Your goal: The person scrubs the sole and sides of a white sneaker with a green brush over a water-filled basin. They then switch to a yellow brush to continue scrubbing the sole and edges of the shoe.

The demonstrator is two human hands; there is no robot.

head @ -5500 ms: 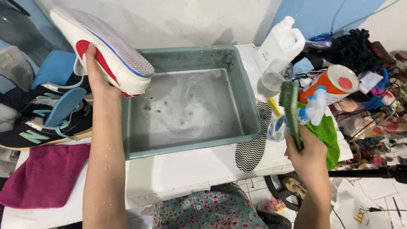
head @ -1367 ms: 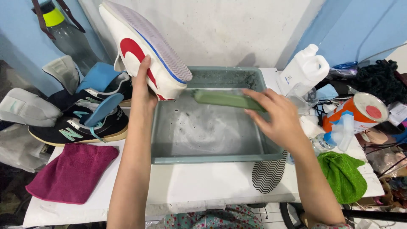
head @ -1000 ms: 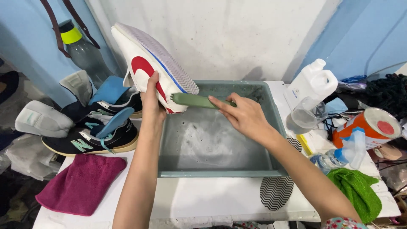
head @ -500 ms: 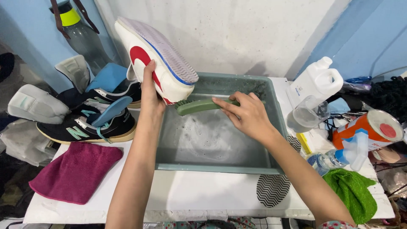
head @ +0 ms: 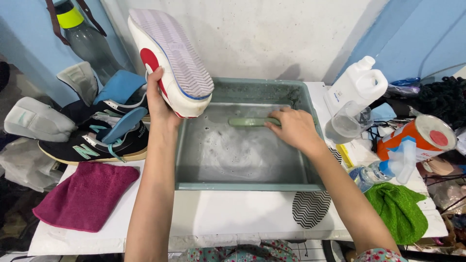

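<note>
Nearest me: white table edge [head: 228,218]; magenta cloth [head: 85,196] at my left, green cloth [head: 398,213] at my right. Grey-green basin [head: 242,186] holds soapy water. My right hand [head: 293,128] is closed around a green brush [head: 250,122], held low inside the basin at the water. My left hand [head: 158,99] grips a white sneaker [head: 170,60] by its side, sole facing me, raised over the basin's left rim. Further left: dark sneakers [head: 97,140]. Far right: white jug [head: 357,90].
</note>
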